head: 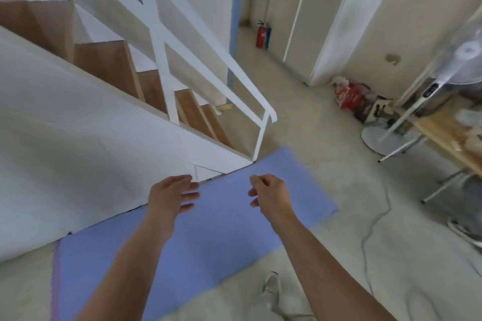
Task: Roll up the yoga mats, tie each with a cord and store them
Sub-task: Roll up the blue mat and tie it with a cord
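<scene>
Rolling not yet begun: blue mat [229, 219] lies flat at lower centre. Left hand [170, 197] spread wide, right hand [271, 194] loosely curled, both empty. Next: grasp one mat end.

No writing can be read: the white print on the red bag [350, 98] at right and the fire extinguisher [260, 36] label at upper centre are too blurred.

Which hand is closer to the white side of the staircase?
Left. The left hand is at the edge of the blue mat, beside the staircase wall; the right hand is farther off, over the middle of the mat.
</scene>
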Tool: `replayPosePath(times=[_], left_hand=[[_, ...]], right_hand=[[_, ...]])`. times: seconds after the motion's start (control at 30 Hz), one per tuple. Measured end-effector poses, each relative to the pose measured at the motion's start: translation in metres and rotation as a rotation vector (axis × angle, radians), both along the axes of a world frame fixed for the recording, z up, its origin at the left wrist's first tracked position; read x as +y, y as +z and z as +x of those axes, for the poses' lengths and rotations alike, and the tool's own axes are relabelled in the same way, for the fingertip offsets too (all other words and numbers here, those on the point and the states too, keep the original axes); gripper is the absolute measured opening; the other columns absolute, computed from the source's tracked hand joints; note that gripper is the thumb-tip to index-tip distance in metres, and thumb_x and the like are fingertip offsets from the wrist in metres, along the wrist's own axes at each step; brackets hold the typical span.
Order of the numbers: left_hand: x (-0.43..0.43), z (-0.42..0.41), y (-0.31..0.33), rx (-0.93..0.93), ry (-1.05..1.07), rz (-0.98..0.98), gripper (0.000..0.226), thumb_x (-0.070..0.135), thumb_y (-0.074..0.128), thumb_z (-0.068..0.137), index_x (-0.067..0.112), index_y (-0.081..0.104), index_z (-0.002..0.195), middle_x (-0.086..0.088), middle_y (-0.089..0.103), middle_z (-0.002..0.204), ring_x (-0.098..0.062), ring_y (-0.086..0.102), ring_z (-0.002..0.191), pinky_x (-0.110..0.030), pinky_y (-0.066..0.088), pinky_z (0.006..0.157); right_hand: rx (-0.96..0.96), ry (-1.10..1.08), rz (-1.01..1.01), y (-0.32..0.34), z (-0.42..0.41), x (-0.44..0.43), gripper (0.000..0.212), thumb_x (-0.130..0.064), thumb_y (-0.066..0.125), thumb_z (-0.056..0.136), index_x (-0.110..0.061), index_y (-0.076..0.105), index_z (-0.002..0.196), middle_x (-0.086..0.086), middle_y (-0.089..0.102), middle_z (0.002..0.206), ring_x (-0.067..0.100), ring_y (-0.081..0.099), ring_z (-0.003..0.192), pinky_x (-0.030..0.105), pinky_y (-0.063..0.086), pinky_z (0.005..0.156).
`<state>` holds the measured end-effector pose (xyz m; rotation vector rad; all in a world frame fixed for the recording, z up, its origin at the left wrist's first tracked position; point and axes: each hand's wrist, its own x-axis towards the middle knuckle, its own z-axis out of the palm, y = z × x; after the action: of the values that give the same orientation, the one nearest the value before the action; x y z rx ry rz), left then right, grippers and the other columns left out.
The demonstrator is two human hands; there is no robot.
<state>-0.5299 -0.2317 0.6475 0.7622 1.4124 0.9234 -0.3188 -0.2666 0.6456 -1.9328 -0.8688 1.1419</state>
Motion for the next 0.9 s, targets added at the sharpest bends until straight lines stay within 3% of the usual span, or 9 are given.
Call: replayPosePath(times=[0.2, 0.43, 0.7, 0.9], left_hand=[[0.019, 0.153, -0.01, -0.038, -0.197, -0.037, 0.016, 0.016, 0.061, 0.097, 0.007, 0.067, 0.108, -0.012, 0.075, 0.1, -0.032, 0.072, 0.092, -0.04, 0.053, 0.08], [0.066, 0.294, -0.027, 0.011, -0.237, -0.096, 0.013, 0.015, 0.061, 0.097, 0.006, 0.067, 0.104, -0.012, 0.075, 0.097, -0.032, 0.072, 0.093, -0.045, 0.054, 0.087], [0.109, 0.39, -0.044, 0.041, -0.315, -0.131, 0.008, 0.013, 0.06, 0.095, 0.013, 0.068, 0.094, -0.007, 0.075, 0.09, -0.029, 0.072, 0.089, -0.045, 0.054, 0.089], [0.126, 0.433, -0.088, 0.03, -0.316, -0.169, 0.007, 0.013, 0.061, 0.093, 0.014, 0.068, 0.094, -0.005, 0.074, 0.085, -0.026, 0.071, 0.082, -0.039, 0.054, 0.081]], right_hand=[[0.007, -0.162, -0.044, -0.029, 0.131, -0.009, 0.027, -0.039, 0.055, 0.096, -0.015, 0.064, 0.089, -0.001, 0.072, 0.082, 0.012, 0.064, 0.058, 0.029, 0.043, 0.056], [0.04, -0.208, -0.091, -0.052, 0.268, 0.031, 0.027, -0.039, 0.053, 0.097, -0.014, 0.064, 0.093, -0.002, 0.071, 0.084, 0.012, 0.064, 0.061, 0.027, 0.043, 0.056], [0.001, -0.273, -0.098, -0.068, 0.356, 0.06, 0.024, -0.04, 0.055, 0.096, -0.018, 0.065, 0.09, -0.004, 0.071, 0.08, 0.012, 0.065, 0.059, 0.03, 0.044, 0.062], [-0.008, -0.323, -0.153, -0.116, 0.415, 0.071, 0.024, -0.034, 0.056, 0.097, -0.013, 0.066, 0.09, 0.001, 0.07, 0.081, 0.015, 0.063, 0.056, 0.025, 0.038, 0.051]])
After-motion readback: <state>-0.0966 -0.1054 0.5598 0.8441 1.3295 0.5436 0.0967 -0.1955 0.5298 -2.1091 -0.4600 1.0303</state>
